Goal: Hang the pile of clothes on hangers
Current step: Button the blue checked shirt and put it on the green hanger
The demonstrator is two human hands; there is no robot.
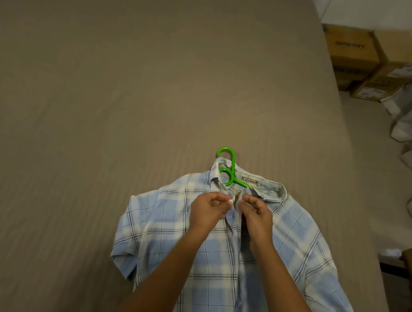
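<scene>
- Risk, hanger seating: the green hanger (226,171) sits askew in the neck opening, with its hook lying up and left past the collar (276,188). Only the hook and neck loop show; its arms are hidden under the cloth. If an arm is not inside its shoulder, the shirt will probably slide off when lifted.
- Risk, closure: the button is too small to make out. The fabric looks thin and limp, so a slipped pinch would likely let the front edges part, or pair a button with the wrong hole.
- Risk, drag: nothing anchors the hanger, so tugging the edges toward the body could pull the neck off it.
- Location: the plaid shirt (294,240) lies front-up on the bed (89,83), collar away from the person, lower part nearest them.
- Left hand (209,207): fingers curled, thumb and fingertips pinching the front edge on its side, just below the collar.
- Right hand (257,215): same curl, pinching the opposite edge. The two hands' fingertips are almost touching.
- Both forearms converge over the shirt's chest.
</scene>
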